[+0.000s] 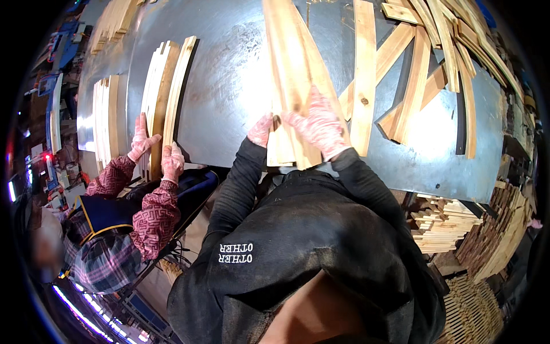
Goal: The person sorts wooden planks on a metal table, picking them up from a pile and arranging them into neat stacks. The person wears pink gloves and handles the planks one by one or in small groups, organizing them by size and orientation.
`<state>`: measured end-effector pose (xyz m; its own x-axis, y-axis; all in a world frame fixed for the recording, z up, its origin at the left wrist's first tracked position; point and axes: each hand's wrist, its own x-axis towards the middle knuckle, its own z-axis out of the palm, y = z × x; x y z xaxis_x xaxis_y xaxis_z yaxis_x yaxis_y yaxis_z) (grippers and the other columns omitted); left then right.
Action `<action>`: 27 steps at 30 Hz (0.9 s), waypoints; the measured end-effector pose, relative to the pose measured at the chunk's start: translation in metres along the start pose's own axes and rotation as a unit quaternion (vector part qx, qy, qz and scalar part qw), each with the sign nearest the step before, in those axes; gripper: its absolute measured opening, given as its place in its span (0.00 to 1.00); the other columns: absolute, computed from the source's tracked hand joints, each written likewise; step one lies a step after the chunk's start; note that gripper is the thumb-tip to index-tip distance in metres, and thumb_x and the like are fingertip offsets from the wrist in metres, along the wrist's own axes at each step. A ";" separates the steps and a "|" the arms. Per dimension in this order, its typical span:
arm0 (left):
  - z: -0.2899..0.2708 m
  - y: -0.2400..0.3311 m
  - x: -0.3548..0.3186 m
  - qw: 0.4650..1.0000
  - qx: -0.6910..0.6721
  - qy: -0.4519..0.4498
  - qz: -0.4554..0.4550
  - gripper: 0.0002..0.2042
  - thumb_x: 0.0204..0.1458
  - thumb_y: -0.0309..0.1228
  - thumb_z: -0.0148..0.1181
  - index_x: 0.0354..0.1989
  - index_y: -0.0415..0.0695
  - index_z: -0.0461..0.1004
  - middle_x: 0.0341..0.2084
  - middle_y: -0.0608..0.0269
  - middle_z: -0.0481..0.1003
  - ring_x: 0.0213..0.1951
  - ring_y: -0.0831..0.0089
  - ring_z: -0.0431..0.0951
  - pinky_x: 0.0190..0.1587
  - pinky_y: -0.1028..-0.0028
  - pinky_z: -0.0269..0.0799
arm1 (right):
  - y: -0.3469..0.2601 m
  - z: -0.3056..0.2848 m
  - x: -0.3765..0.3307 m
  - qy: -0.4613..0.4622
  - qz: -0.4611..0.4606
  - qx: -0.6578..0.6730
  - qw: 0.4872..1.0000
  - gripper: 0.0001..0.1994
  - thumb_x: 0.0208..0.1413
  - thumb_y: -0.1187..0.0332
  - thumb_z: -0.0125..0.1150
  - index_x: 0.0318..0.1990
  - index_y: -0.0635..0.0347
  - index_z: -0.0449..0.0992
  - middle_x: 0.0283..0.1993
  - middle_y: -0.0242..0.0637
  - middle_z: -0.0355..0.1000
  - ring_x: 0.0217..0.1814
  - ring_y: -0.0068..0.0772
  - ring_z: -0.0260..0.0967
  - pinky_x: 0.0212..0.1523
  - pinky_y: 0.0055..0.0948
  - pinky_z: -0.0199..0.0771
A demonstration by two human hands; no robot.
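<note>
Both my hands wear pink-and-white knit gloves and work at a small bunch of pale wooden boards [286,69] that runs away from me over the metal table. My left hand [262,131] is closed against the boards' left edge near their close end, its fingers partly hidden. Across the top of the right-hand board lies my right hand [318,123], thumb toward the left and fingers along the far edge, gripping it. The boards overlap and fan slightly; their near ends reach the table edge by my waist. A single knotted board [363,80] lies just right of my right hand.
Loose crossed boards [412,86] cover the right of the metal table [223,74]. At left, a co-worker's gloved hands [141,137] touch a row of upright strips [159,86]; another bundle [105,117] stands beyond. Stacked timber [441,221] sits below the table's right edge.
</note>
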<state>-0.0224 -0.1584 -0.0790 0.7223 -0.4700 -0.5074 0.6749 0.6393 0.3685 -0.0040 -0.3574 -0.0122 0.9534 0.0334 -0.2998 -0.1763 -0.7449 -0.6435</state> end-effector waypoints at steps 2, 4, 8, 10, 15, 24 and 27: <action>0.032 -0.001 -0.003 0.999 -0.033 -0.029 0.009 0.33 0.52 0.43 0.67 0.63 0.39 0.63 0.51 0.49 0.74 0.50 0.58 0.77 0.53 0.56 0.76 | -0.019 -0.004 -0.009 -0.091 -0.014 -0.020 0.996 0.48 0.52 0.43 0.63 0.71 0.66 0.49 0.69 0.57 0.55 0.73 0.49 0.51 0.72 0.43 0.50; 0.048 0.003 -0.010 0.998 -0.034 -0.038 0.024 0.35 0.49 0.42 0.69 0.63 0.38 0.63 0.51 0.47 0.74 0.50 0.57 0.77 0.54 0.56 0.76 | -0.006 0.007 0.002 0.016 -0.066 0.249 0.966 0.47 0.53 0.42 0.61 0.71 0.64 0.48 0.70 0.59 0.53 0.73 0.53 0.50 0.71 0.46 0.49; 0.047 0.010 -0.015 0.983 -0.100 -0.141 -0.057 0.37 0.46 0.40 0.70 0.62 0.35 0.62 0.49 0.45 0.75 0.49 0.54 0.78 0.54 0.56 0.76 | 0.019 -0.013 0.004 0.128 0.001 -0.146 0.981 0.47 0.49 0.47 0.66 0.71 0.62 0.51 0.70 0.61 0.51 0.72 0.59 0.50 0.69 0.50 0.51; 0.039 0.020 -0.022 0.995 -0.011 -0.100 -0.003 0.32 0.50 0.35 0.66 0.61 0.33 0.62 0.48 0.44 0.75 0.48 0.55 0.78 0.53 0.60 0.77 | 0.033 -0.014 0.016 0.054 0.053 -0.154 0.985 0.45 0.48 0.52 0.65 0.70 0.62 0.52 0.70 0.60 0.54 0.72 0.57 0.50 0.70 0.45 0.52; 0.007 0.044 -0.047 0.870 0.451 0.158 0.120 0.25 0.55 0.37 0.64 0.58 0.39 0.67 0.43 0.49 0.77 0.47 0.64 0.79 0.48 0.66 0.77 | 0.011 -0.011 0.013 -0.046 0.071 0.214 0.973 0.41 0.52 0.58 0.59 0.73 0.58 0.49 0.63 0.61 0.63 0.66 0.53 0.62 0.66 0.34 0.61; 0.053 0.011 -0.013 0.509 0.802 0.312 -0.027 0.57 0.45 0.52 0.66 0.72 0.38 0.30 0.66 0.35 0.56 0.64 0.48 0.64 0.64 0.64 0.63 | 0.053 -0.027 0.014 0.264 0.074 -0.203 0.940 0.42 0.52 0.49 0.63 0.69 0.63 0.55 0.64 0.56 0.62 0.69 0.54 0.56 0.69 0.44 0.53; 0.036 0.000 -0.002 0.572 0.759 0.306 0.058 0.55 0.46 0.50 0.65 0.72 0.38 0.33 0.64 0.36 0.59 0.62 0.47 0.67 0.63 0.63 0.64 | 0.094 -0.048 0.021 0.201 0.207 -0.114 0.951 0.47 0.47 0.50 0.68 0.69 0.63 0.50 0.62 0.58 0.63 0.67 0.55 0.58 0.65 0.45 0.59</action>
<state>-0.0182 -0.1788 -0.0500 0.9009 0.1193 -0.4173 0.3168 -0.8380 0.4443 0.0109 -0.4584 -0.0449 0.8386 -0.5170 -0.1717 -0.5427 -0.7655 -0.3458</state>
